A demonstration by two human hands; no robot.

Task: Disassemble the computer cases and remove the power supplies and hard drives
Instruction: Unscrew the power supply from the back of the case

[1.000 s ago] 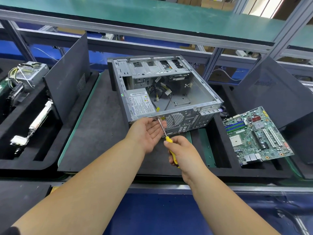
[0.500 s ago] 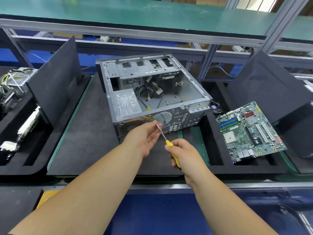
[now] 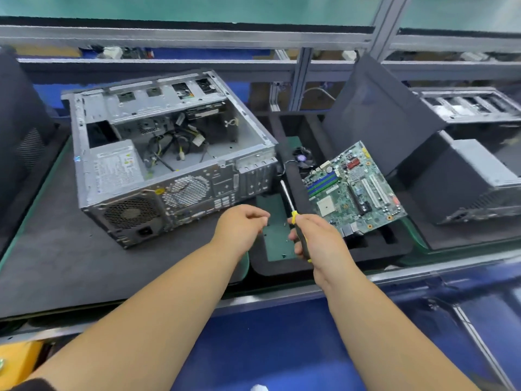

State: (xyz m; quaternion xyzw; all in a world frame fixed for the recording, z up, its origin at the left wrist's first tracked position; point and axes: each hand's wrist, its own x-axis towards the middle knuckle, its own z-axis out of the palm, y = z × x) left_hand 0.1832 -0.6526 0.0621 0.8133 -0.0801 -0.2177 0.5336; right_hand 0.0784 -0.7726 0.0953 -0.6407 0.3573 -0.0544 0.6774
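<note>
Open case point(image 3: 169, 153) sat on worktop point(image 3: 56, 263), PSU point(image 3: 115, 167) inside. Right hand point(image 3: 318, 241) gripped screwdriver point(image 3: 290, 204); left hand point(image 3: 242, 227) loosely curled, contents unclear. Motherboard point(image 3: 355, 190) lay right, over foam tray point(image 3: 332, 258).

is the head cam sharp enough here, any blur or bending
Head view: soft with motion smear, worst on the left hand fingertips and the shelf rails; the power supply label is unreadable. Wide-angle bending bows the conveyor edge. The screwdriver shaft shows mild glare; lighting is even, with no hard shadows.
</note>
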